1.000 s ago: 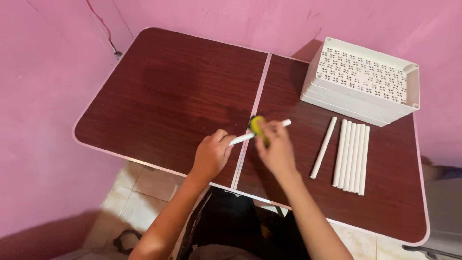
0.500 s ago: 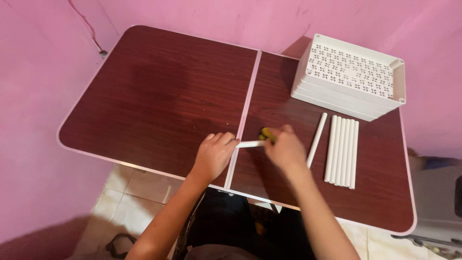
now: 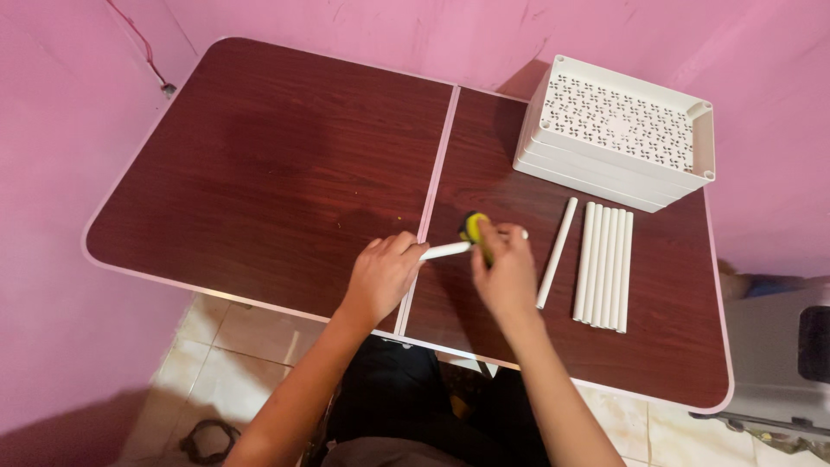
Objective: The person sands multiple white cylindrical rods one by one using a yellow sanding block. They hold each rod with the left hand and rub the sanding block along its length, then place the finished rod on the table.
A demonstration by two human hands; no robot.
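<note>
Pink walls (image 3: 78,130) close in on three sides, filling the upper and left parts of the frame. Across the middle spreads a dark wood-grain table (image 3: 277,156), edged in pale trim, with a pale seam running down its centre. At the upper right of the table sits a stack of white perforated trays (image 3: 618,130). Below them, at centre right, a row of white tubes (image 3: 605,266) lies side by side, with one more tube (image 3: 557,251) angled just to their left. Pale floor tiles show along the bottom edge.

At lower centre, the left hand (image 3: 380,277) curls its fingers around one end of a white tube (image 3: 448,251) lying across the seam. Beside it, the right hand (image 3: 506,277) pinches a small yellow tool (image 3: 472,228) against that tube.
</note>
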